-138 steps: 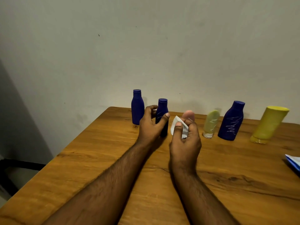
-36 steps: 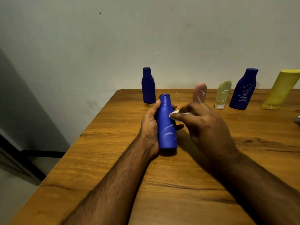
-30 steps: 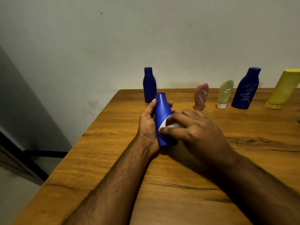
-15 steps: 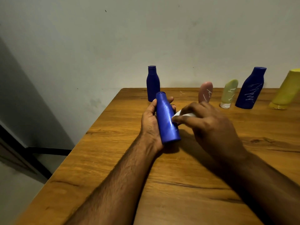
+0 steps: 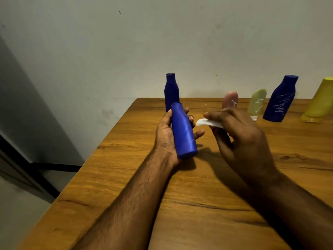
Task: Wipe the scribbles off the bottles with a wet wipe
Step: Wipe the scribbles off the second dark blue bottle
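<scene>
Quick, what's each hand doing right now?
Left hand: grips the blue bottle, held tilted above the table.
Right hand: pinches the white wet wipe, apart from the bottle.

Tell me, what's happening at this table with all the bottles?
A person is cleaning scribbles off bottles. The left hand grips a blue bottle, tilted above the table; only a faint mark shows on it. The right hand pinches a white wipe just beside it, not touching. At the back, the pink bottle, green bottle and big blue bottle carry white scribbles.
</scene>
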